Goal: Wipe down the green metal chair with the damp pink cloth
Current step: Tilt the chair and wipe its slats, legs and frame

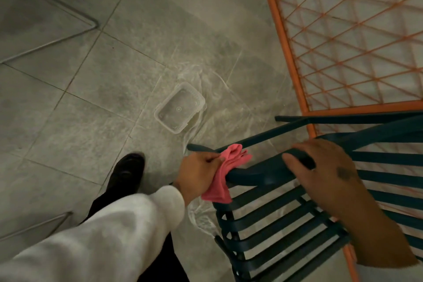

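Note:
The dark green metal chair (281, 224) with slatted seat fills the lower right of the head view. My left hand (196, 174) grips the pink cloth (225, 174), which is wrapped over the end of the chair's near armrest. My right hand (320, 165) holds the same armrest further right, fingers curled over its top. The chair's far armrest (263, 137) runs behind the cloth.
A clear plastic container (179, 107) sits on a wet patch of grey tiled floor. An orange wire-grid table (343, 41) stands at the upper right, touching the chair. My black shoe (128, 171) is on the floor at lower centre. Metal frame legs (68, 18) are at the upper left.

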A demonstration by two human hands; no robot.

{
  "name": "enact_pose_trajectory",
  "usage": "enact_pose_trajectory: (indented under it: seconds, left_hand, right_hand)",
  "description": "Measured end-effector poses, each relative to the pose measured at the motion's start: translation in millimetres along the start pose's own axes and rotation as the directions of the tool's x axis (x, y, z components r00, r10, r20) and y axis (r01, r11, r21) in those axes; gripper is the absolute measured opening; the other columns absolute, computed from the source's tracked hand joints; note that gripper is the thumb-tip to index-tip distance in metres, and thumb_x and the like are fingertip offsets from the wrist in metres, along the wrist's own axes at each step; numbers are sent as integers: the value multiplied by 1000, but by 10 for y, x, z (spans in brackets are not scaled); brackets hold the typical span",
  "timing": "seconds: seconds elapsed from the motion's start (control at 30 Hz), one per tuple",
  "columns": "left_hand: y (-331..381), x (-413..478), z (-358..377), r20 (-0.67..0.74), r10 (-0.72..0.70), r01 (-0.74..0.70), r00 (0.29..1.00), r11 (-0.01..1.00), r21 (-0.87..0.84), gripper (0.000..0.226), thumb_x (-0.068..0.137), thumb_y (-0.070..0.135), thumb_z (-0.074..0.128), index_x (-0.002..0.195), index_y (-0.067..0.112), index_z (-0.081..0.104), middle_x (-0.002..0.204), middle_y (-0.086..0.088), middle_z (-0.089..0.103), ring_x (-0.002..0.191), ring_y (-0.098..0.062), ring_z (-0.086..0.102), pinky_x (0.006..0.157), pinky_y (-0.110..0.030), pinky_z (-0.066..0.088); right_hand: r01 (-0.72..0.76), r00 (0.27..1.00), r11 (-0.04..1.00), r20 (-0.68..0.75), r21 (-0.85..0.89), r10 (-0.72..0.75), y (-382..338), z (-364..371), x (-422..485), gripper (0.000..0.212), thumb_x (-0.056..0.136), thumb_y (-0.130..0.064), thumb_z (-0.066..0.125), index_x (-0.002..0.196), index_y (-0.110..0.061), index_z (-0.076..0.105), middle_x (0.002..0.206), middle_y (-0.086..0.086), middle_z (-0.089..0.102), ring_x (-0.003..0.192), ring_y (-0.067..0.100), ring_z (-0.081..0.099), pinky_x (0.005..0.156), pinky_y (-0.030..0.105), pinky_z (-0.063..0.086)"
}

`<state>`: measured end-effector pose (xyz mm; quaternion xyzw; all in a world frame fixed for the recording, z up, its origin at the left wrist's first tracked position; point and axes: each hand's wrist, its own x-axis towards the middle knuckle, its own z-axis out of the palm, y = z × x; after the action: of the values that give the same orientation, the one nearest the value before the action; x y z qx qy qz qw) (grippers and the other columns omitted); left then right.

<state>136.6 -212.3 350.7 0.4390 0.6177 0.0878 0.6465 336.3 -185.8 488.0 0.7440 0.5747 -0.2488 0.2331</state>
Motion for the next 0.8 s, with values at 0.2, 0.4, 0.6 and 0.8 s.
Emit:
enact_pose_trajectory:
  seconds: [0.2,0.4,0.6,0.8]
  left_hand:
    - [-123,534,-16,134,-82,49,988,971,235,36,96,42,51,99,19,77,88,-3,75,77,-15,68,66,-17,44]
    - [106,283,-98,222,-146,114,964,982,151,50,91,50,57,63,8,64,53,3,57,50,-10,52,58,-18,43]
    - [268,273,-165,199,-215,197,956,975,106,34,87,31,67,69,2,68,58,-3,64,56,-15,60,63,-26,54]
    - [359,498,-20,165,-328,286,930,929,234,37,88,35,67,81,-2,70,91,-25,72,86,-38,70,84,-45,56]
  right_hand:
    - [-210,950,928,-159,309,268,388,-4,81,71,85,-60,56,145,-28,38,160,-2,13,145,24,16,117,42,18]
    - [-206,949,881,-132,426,286,507,63,50,87,82,-64,57,153,-31,19,162,-9,2,148,18,10,115,35,13]
    - [-213,957,896,-100,390,271,417,122,151,78,86,-64,51,151,-29,26,162,-4,-10,149,22,2,120,43,15]
    - [-213,960,909,-96,358,263,406,42,178,72,89,-60,51,146,-19,36,161,6,-14,149,26,-2,121,43,16]
